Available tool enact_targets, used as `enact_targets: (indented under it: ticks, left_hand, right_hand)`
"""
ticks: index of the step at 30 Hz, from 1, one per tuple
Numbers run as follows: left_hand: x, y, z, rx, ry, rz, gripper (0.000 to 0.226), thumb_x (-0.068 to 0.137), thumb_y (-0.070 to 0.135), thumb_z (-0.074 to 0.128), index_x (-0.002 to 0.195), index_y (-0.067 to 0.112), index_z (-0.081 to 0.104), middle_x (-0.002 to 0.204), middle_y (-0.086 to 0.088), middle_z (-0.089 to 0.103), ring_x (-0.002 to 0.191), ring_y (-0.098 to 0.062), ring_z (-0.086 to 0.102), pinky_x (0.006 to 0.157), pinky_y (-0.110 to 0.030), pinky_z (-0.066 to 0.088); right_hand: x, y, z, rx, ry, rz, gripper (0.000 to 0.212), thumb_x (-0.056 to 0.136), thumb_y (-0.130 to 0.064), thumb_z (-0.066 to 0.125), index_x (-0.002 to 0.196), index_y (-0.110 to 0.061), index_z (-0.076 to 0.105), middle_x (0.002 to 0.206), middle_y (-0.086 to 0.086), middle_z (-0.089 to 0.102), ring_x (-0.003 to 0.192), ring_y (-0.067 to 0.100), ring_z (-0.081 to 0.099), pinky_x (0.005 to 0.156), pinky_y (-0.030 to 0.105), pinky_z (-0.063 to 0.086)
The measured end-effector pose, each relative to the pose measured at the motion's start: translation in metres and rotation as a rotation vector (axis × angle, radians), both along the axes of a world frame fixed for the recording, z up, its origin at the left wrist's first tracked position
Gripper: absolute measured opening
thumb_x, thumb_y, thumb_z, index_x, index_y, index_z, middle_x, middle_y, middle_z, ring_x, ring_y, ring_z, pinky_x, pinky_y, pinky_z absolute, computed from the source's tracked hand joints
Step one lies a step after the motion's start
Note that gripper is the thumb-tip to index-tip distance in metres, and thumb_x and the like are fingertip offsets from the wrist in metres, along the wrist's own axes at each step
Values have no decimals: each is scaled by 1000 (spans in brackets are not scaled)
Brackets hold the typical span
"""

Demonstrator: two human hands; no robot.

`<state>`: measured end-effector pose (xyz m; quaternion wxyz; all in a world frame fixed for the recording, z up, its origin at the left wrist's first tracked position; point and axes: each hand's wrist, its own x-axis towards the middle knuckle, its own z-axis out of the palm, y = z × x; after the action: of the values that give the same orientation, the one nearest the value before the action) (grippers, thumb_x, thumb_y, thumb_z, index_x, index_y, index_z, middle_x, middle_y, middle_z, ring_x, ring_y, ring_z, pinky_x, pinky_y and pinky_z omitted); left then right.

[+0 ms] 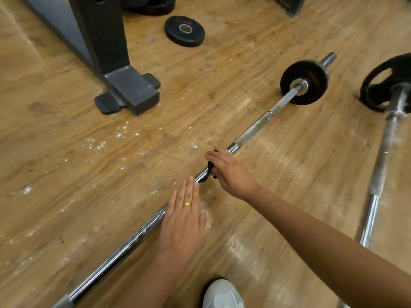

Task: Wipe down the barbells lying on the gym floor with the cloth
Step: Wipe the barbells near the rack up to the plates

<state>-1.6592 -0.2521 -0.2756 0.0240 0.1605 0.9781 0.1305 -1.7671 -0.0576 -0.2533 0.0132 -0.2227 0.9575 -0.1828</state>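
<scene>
Barbell (pixel 255 127) lies slantwise on the floor (pixel 66 152) in the head view, running from the near left corner up toward the far right, where a black plate (pixel 303 82) sits on its end. The right hand (pixel 229 172) curls over the bar about midway, gripping a dark cloth (pixel 210 172) against the steel; only scraps of cloth show under the fingers. The left hand (pixel 183 221) lies flat just nearer on the same bar, fingers straight and together, a ring (pixel 186 204) on one of them. A second barbell (pixel 382 156) lies well apart along the right edge, dusted white. A loose plate (pixel 184 31) rests near the far edge, beside a rack foot (pixel 131 90), and a shoe (pixel 222 294) shows at the near edge.

The step in hand looks like wiping the middle of the first bar. To do it well, wrap the cloth fully round the shaft rather than only over the top, pin the bar with the flat hand so it cannot roll, and draw long strokes toward the plate, pressing harder over the rough knurled part, where grime likely lodges. The second bar seems untouched.

A reddish mark on each plate is too blurred to read; no other writing shows
</scene>
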Motion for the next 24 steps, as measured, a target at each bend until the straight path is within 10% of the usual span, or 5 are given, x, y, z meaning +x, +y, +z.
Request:
enact_targets:
  ticks: [24]
  left_hand:
    - [30, 1, 10, -22, 13, -176, 82, 94, 49, 40, 155, -2, 22, 165, -19, 13, 154, -30, 15, 119, -46, 20]
  right_hand:
    - [13, 34, 10, 1, -77, -158, 42, 103, -7, 45, 145, -1, 47, 151, 13, 47, 150, 32, 25, 123, 49, 21]
